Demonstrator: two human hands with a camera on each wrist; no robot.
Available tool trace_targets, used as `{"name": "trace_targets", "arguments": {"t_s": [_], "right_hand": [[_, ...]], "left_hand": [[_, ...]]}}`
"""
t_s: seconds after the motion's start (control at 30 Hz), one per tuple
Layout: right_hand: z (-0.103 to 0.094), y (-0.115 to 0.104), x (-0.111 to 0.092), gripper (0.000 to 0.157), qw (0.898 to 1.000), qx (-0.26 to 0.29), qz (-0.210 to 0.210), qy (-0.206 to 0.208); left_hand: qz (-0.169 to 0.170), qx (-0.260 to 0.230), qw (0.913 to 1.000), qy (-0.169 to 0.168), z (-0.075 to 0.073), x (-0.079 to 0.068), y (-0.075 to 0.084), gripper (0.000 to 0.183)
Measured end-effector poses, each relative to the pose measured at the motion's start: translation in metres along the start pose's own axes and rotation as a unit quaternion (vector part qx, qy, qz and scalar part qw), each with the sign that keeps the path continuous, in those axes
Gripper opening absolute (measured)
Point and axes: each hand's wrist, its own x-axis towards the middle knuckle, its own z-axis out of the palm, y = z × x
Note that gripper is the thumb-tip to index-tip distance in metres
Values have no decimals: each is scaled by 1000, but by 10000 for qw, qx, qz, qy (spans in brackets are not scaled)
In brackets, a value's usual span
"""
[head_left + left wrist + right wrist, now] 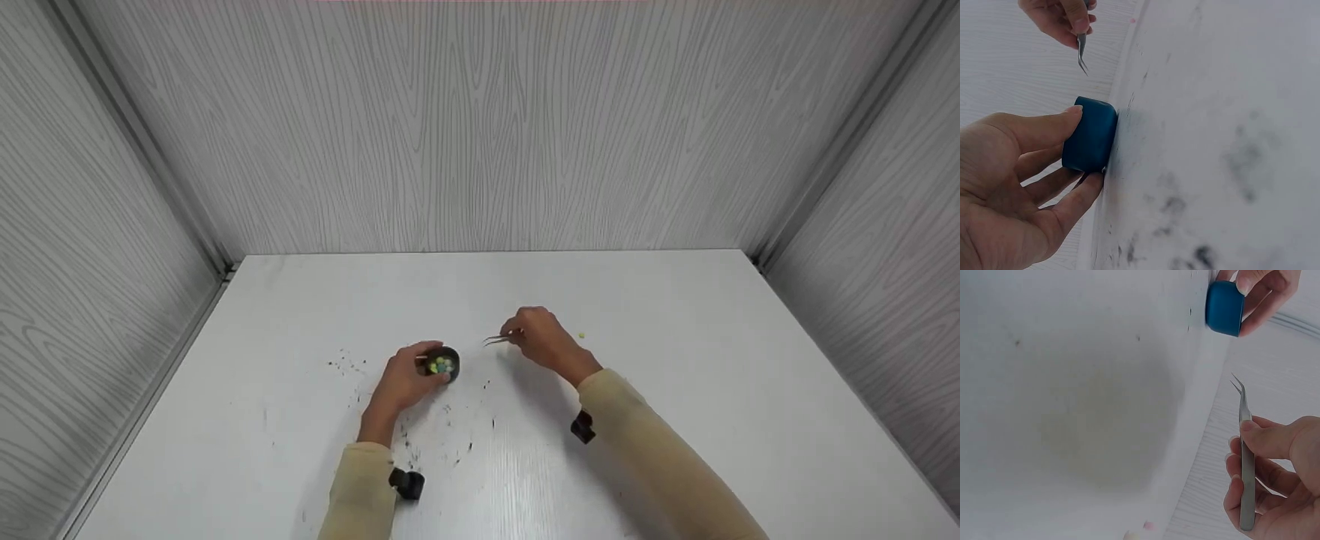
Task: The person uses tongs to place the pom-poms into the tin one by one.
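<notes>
A small blue cup stands on the white table, and my left hand grips its sides between thumb and fingers. Several small yellow, green and pale round pieces lie inside it in the head view. To the right of the cup, my right hand pinches a pair of steel tweezers with bent, pointed tips. The tips stand a little apart with nothing between them, and they point toward the cup without touching it. Both wrist views hide the inside of the cup.
A tiny yellow piece lies on the table beyond my right wrist. In the right wrist view, a pink piece and a cream piece show at the bottom. Dark marks spot the table near my left arm. Grey wood-grain walls enclose it.
</notes>
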Motion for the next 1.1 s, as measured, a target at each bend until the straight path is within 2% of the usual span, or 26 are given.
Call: {"name": "trace_targets", "arguments": {"t_s": [0.37,1.1], "right_hand": [[-8,19,-10,16,9996,-5,283,36],[-23,51,-20,14,9989,-149,404,199]], "left_hand": [[-14,-17,10000,-5,2,-1,-2,53],[-49,-147,9999,-55,0,3,-1,54]]}}
